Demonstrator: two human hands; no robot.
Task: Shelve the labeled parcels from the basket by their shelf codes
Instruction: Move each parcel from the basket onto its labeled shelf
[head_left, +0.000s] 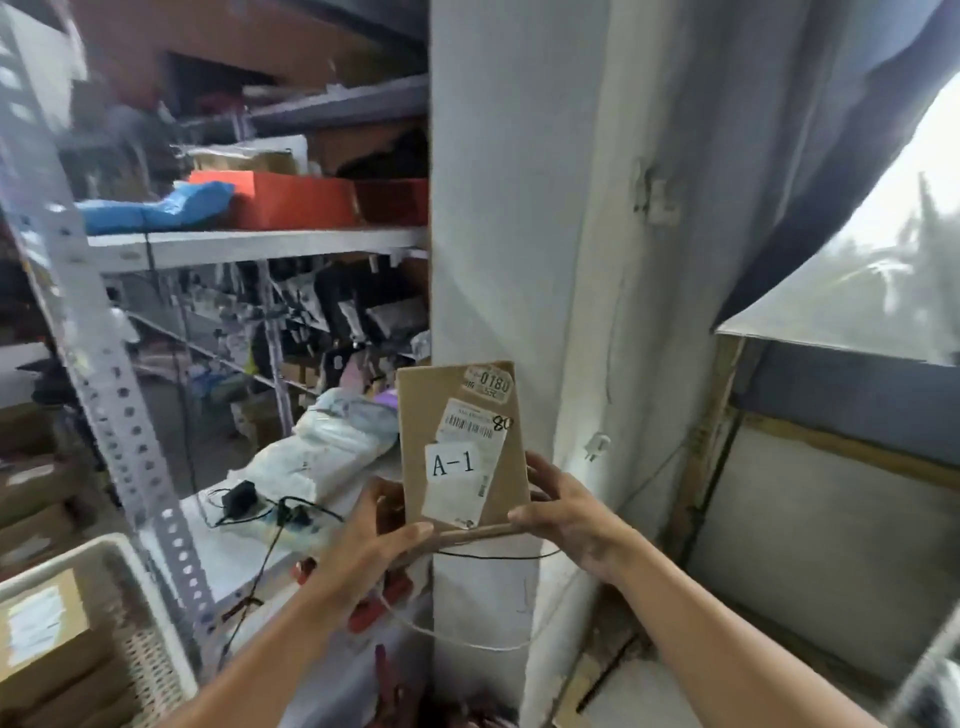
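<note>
Parcel, flat brown cardboard w/ white stickers (462, 447), is held upright in mid-air in front of the white pillar (493, 208), face toward the camera. White label on it reads "A-1"; round sticker at top right reads "0180", and "80" is handwritten beside the barcode label. Left hand (363, 545) grips the parcel's lower left corner, thumb curled onto the front, other fingers behind. Right hand (566, 514) grips the lower right edge, thumb on the bottom corner, fingers curled round the back. Both arms bare, reaching up from below.

White plastic mesh basket (156, 623) sits at bottom left w/ another brown cardboard box (41, 639) inside, its label too blurred to read. Grey perforated metal shelving unit (104, 364) stands to the left of the pillar. Its upper shelf carries an orange box (291, 200) and a blue plastic bag (156, 208), touching. Lower level holds white poly-bag parcels (322, 447) and a black charger w/ cable (239, 496) on a white surface. Dark curtain (831, 156) hangs at top right beside the window (893, 249).
</note>
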